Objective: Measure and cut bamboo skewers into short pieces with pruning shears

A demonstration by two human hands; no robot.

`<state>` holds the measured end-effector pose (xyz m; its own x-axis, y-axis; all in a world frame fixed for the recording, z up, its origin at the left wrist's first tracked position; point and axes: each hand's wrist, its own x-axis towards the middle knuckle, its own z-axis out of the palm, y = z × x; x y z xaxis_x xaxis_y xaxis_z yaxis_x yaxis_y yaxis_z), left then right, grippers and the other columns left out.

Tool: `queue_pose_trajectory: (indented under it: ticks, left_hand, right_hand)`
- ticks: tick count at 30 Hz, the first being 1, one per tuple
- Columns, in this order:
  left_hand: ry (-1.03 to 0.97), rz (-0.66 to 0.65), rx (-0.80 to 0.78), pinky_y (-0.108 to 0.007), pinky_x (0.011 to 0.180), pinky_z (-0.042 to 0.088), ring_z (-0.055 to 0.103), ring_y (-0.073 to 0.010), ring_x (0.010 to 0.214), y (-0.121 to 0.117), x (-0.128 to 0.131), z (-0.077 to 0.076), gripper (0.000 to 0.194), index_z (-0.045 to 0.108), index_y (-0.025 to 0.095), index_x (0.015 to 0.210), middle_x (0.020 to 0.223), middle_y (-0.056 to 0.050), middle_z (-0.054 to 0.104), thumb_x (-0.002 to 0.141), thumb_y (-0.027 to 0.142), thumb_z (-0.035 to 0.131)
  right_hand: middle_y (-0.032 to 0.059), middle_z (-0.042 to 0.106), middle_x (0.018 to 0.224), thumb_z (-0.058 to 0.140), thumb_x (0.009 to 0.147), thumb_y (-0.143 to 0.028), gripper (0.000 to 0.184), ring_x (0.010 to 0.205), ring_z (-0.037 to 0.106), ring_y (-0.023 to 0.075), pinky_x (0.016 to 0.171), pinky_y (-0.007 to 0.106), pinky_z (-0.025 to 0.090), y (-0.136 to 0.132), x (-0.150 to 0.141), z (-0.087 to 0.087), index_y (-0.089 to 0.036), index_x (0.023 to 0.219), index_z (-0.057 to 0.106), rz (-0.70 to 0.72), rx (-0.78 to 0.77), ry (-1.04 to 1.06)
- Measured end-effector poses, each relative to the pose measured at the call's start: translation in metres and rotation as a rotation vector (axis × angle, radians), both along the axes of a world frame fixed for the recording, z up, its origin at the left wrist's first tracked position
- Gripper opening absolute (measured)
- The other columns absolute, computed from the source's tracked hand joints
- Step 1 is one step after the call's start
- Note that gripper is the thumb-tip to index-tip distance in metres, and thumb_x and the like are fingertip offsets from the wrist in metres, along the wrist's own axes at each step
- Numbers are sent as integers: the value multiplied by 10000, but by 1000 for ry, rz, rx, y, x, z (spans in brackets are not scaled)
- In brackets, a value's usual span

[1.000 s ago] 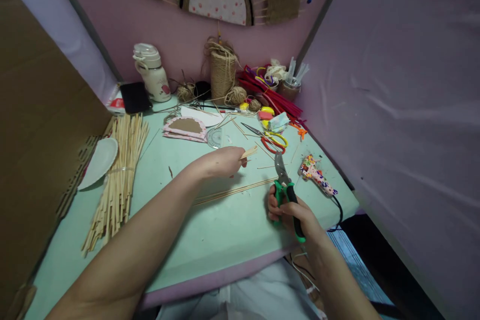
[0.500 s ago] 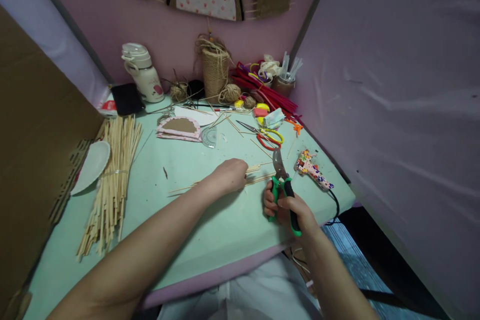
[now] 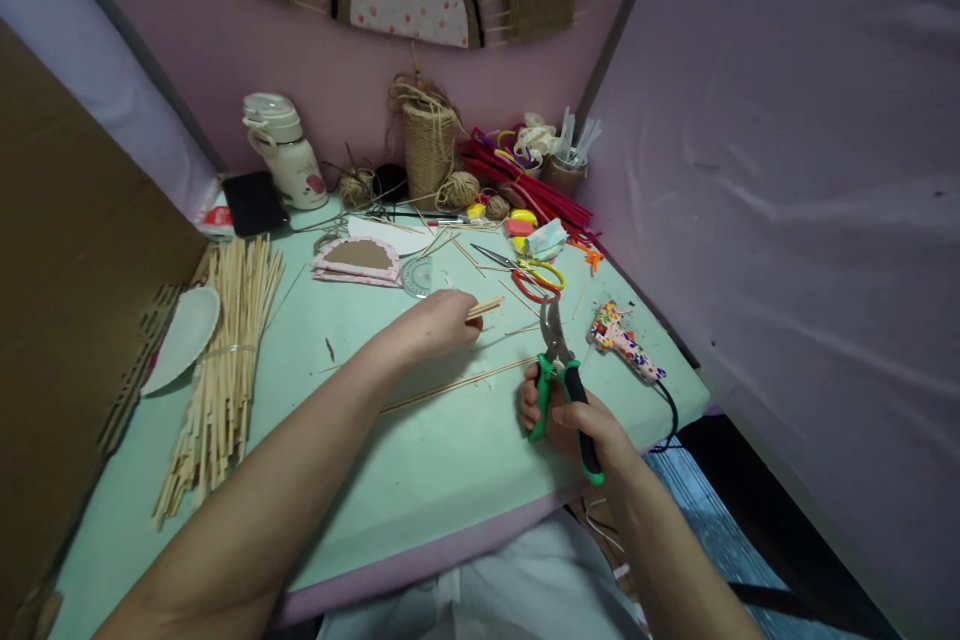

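Note:
My left hand (image 3: 444,322) is closed around several thin wooden sticks (image 3: 486,307), whose ends poke out to the right of the fingers. In my right hand (image 3: 570,415) are green-and-black pruning shears (image 3: 557,365), with the blades upright and parted. Between the two hands, more thin sticks (image 3: 442,388) lie on the pale green tabletop, their right ends close to the shears. Beyond the blades rest scissors (image 3: 529,272) with red and yellow handles. A flower-patterned glue gun (image 3: 624,340) lies to the right of the shears.
A big stick bundle (image 3: 225,360) and a white paper plate (image 3: 184,340) lie at left beside cardboard (image 3: 67,250). At the back stand a bottle (image 3: 289,155), a twine spool (image 3: 429,145) and red strips (image 3: 532,185). A protractor (image 3: 418,275) lies near a half-round pink-edged piece (image 3: 360,258).
My left hand went down to the sticks on the table, then rose back up and away with several sticks held. The shears' handles have spread a little wider.

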<state>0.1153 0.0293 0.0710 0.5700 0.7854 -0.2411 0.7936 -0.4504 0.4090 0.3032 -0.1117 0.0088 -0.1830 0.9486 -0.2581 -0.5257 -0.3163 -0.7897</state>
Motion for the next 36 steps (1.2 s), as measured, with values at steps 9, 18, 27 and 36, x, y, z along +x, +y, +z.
queue_pose_trajectory:
  ticks: [9, 18, 27, 36]
  left_hand:
    - [-306, 159, -107, -235, 620, 430, 634, -166, 761, 9, -29, 28, 292, 718, 217, 973, 812, 12, 718, 714, 293, 607]
    - [-329, 61, -228, -241, 660, 453, 635, -158, 760, 2, -19, 27, 360, 714, 230, 1029, 830, 7, 728, 703, 237, 561]
    - [-351, 29, -263, -213, 625, 435, 638, -147, 755, -2, -12, 25, 386, 719, 213, 1040, 808, 7, 719, 697, 186, 543]
    - [-330, 18, -255, -204, 612, 432, 636, -142, 757, -4, -11, 26, 377, 721, 225, 1029, 829, 12, 722, 708, 178, 529]
  right_hand:
    - [14, 575, 934, 588, 653, -195, 436, 857, 491, 197, 786, 331, 360, -1, -13, 25, -224, 1087, 557, 154, 21, -481]
    - [11, 565, 947, 558, 692, -218, 370, 889, 478, 203, 820, 340, 346, 4, -18, 25, -226, 1062, 537, 180, 69, -563]
    - [6, 565, 934, 563, 683, -225, 375, 875, 480, 200, 812, 330, 353, 5, -19, 27, -227, 1057, 536, 170, 69, -567]
    - [1, 546, 919, 549, 702, -211, 374, 865, 464, 197, 801, 323, 340, 6, -18, 23, -233, 1074, 526, 189, 81, -577]
